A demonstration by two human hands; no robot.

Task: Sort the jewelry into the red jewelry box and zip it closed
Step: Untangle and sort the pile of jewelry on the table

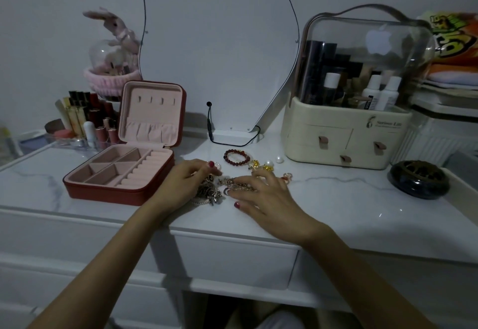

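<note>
Curled over the tangle of chains (210, 191), the left hand (181, 183) seems to pinch or pick at something in the pile, though its fingertips are hidden behind the knuckles and I cannot tell for certain that anything is held. Further left, the red jewelry box (121, 173) lies on the marble tabletop (336, 199) with its lid propped upright; every pink compartment and ring roll looks bare, so the sorting appears not yet begun. It sits just beside the left wrist, likely placed there so each piece travels only a short way.

Moving right, the right hand (261, 194) is spread with straight fingers resting on the same tangle, probably pinning it down while the other hand teases a strand free. It grips nothing.

Beyond the fingers, loose pieces lie scattered: a dark red bead bracelet (236, 157), some gold-toned charms (261, 166), a pearl (279, 159) and a small ring (287, 175).

At far right stands a cream cosmetics organizer (346, 132), with a dark round dish (419, 182) near the table's edge.
</note>
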